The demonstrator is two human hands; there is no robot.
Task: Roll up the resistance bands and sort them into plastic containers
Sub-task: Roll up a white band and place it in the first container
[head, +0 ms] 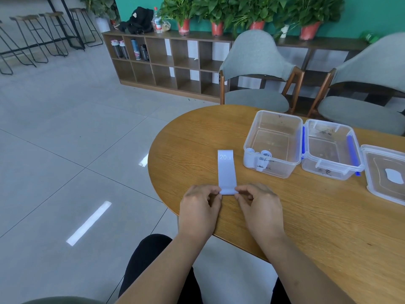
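A pale lavender resistance band (227,170) marked "20 LB" lies flat on the round wooden table (306,216), its near end turned into a small roll. My left hand (200,207) pinches the roll's left end and my right hand (258,207) pinches its right end. To the right stands a clear plastic container (291,137) with rolled pale bands (259,159) in its near left corner. Beside it is a second clear container (350,150) with blue clips, holding no bands.
A clear lid (385,174) lies at the table's right edge. Two grey chairs (258,69) stand behind the table, in front of a wooden shelf unit (166,62) topped with potted plants. Tiled floor lies to the left.
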